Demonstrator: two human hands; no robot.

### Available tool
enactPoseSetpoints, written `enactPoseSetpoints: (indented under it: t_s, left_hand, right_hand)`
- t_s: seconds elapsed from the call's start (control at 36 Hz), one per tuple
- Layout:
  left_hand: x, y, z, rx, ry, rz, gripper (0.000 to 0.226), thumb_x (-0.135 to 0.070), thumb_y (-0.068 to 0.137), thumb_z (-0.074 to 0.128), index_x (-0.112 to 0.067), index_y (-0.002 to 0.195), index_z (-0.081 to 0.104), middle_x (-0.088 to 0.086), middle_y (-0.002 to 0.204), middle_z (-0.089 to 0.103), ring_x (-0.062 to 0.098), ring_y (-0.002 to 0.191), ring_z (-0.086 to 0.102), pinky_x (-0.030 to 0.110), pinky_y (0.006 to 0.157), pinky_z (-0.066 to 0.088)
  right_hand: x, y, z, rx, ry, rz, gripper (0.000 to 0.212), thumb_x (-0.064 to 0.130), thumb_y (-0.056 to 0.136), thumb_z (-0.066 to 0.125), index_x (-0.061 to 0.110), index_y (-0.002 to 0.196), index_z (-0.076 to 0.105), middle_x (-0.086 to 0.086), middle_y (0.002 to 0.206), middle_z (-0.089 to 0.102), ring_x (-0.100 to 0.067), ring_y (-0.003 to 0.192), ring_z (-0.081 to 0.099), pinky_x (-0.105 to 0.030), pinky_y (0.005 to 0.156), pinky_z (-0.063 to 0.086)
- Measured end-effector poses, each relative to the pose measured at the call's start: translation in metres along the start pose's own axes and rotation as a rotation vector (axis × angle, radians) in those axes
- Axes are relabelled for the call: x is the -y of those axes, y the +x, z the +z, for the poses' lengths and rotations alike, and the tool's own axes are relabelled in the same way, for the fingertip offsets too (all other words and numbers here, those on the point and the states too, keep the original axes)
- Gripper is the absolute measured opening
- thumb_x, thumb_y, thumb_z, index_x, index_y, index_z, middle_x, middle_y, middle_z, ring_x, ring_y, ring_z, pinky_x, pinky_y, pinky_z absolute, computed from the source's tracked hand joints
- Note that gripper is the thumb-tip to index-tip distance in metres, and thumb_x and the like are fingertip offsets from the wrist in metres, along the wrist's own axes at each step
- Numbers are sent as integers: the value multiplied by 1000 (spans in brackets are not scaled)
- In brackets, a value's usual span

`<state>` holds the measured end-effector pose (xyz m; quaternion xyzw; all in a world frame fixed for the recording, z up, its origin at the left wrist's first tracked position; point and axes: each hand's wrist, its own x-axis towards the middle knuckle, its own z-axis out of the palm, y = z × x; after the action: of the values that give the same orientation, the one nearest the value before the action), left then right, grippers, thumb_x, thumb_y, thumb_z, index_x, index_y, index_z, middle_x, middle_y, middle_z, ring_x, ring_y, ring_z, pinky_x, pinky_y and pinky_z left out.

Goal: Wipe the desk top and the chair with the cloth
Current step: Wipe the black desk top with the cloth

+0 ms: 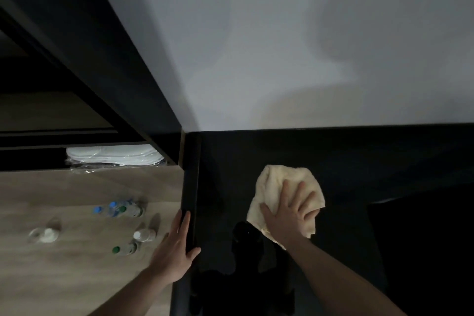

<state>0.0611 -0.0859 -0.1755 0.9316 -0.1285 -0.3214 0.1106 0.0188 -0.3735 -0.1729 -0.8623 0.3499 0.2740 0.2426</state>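
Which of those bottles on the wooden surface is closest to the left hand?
The white-capped bottle, just left of the left hand; the blue-capped and green-capped ones lie farther off.

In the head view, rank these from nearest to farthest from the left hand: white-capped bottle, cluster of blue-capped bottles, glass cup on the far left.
From the left hand:
1. White-capped bottle, just to its left.
2. Blue-capped bottles, farther left and beyond.
3. Glass cup, far left on the wooden floor.
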Motion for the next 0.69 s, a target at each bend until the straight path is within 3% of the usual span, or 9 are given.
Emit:
enactPoseSetpoints:
  t_s: [0.08,0.17,0.22,0.28,0.36,0.47,0.53,0.58,0.69]
  left_hand:
    - [13,4,0,12,-97,31,100,-41,94,66,-28,161,-7,-11,168,-15,21,145,38,31,113,39]
    - [32,9,2,32,-256,72,99,-23,90,73,-34,161,5,-21,167,-6,13,150,28,26,118,30]
    - [42,10,1,73,-429,81,99,-8,88,73,-46,156,13,-32,163,1,11,147,33,30,115,40]
    - [46,11,-4,106,-595,44,96,4,88,67,-52,149,19,-25,160,22,10,133,51,31,101,54]
    - [50,12,-6,110,-705,-39,89,5,91,63,-45,152,23,-6,144,52,11,117,63,35,92,59]
    - [53,8,-8,86,-586,-65,86,1,93,60,-33,159,17,-9,157,31,11,129,47,27,96,52]
    - [49,6,-11,-9,-487,-42,87,6,89,57,-28,160,18,-5,164,22,15,143,35,28,113,37]
    - [42,4,-17,-115,-359,20,90,9,86,57,-23,160,18,-4,166,16,15,151,19,24,117,21]
    - [24,11,-31,-236,-155,219,98,-2,82,69,-30,160,16,-9,167,6,14,152,12,29,116,29]
  right_hand:
    - [30,-4,18,24,-38,-52,99,77,92,22,27,136,-51,-15,138,-61,-52,133,-46,-76,108,-18]
    - [57,-7,35,39,-66,-110,97,78,92,22,31,137,-50,-16,145,-56,-51,130,-49,-76,108,-18]
    - [74,-10,45,54,-75,-151,96,77,93,22,32,134,-52,-14,143,-58,-49,128,-53,-75,107,-20]
    - [91,-14,55,64,-84,-196,94,76,93,22,33,138,-48,-12,143,-57,-48,126,-55,-74,105,-24]
    - [117,-20,68,82,-101,-254,93,77,92,21,32,145,-41,-12,144,-56,-46,127,-55,-74,103,-27]
    - [140,-24,77,111,-140,-307,95,78,92,22,31,147,-40,-13,143,-56,-47,126,-55,-74,103,-28]
    - [142,-23,77,130,-136,-347,97,78,91,26,31,146,-39,-12,143,-57,-44,125,-56,-73,102,-30]
    - [138,-22,72,159,-123,-392,101,81,89,31,33,143,-41,-9,141,-59,-41,123,-59,-70,104,-31]
    - [113,-28,54,140,-72,-464,102,80,89,36,36,146,-36,1,153,-49,-29,137,-49,-60,118,-20]
